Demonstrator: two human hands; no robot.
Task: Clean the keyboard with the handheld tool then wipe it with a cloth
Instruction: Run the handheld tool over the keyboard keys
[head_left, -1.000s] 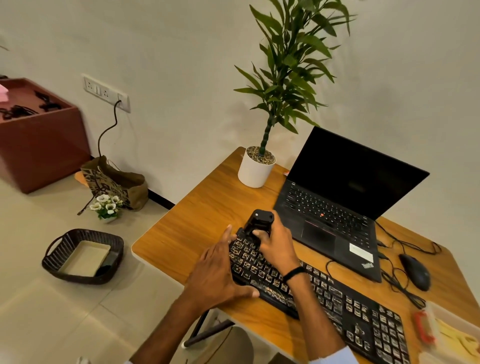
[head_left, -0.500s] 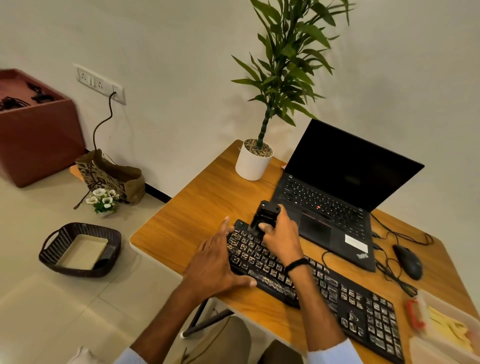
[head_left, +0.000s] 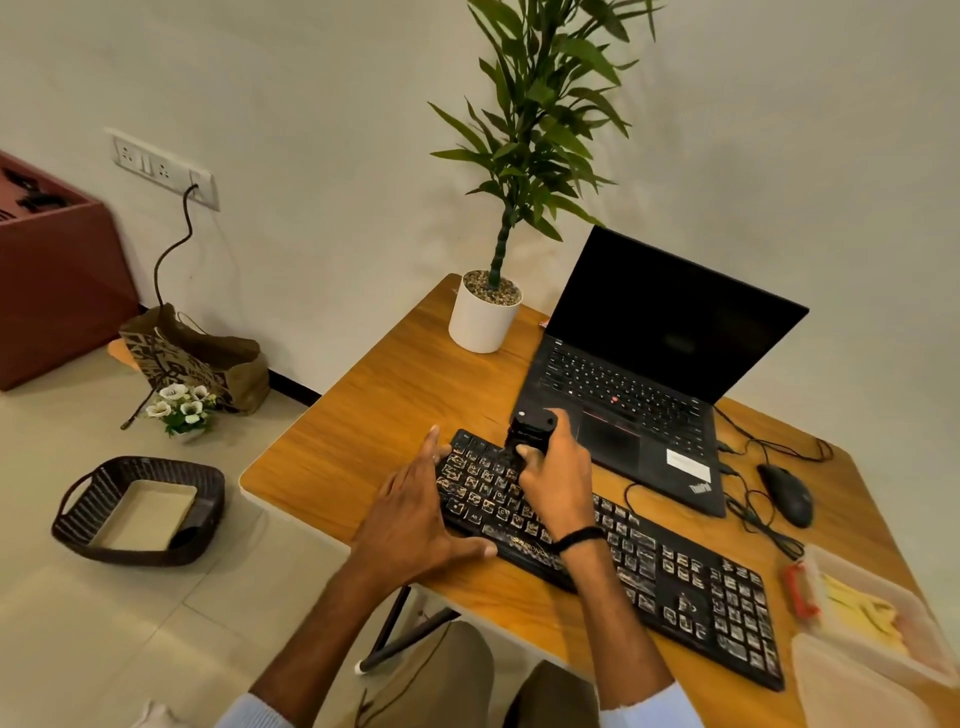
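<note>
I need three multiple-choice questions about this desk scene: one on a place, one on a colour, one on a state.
1. Where does the plant pot stand? A) on the floor B) on the desk, left of the laptop C) inside the basket
2. What colour is the pot? A) white B) red C) black
3. What does the right hand do? A) lies flat B) holds the mouse C) grips the handheld tool
1 B: it stands beside the laptop. 2 A: its wall is white. 3 C: it curls round the tool at the keyboard.
</note>
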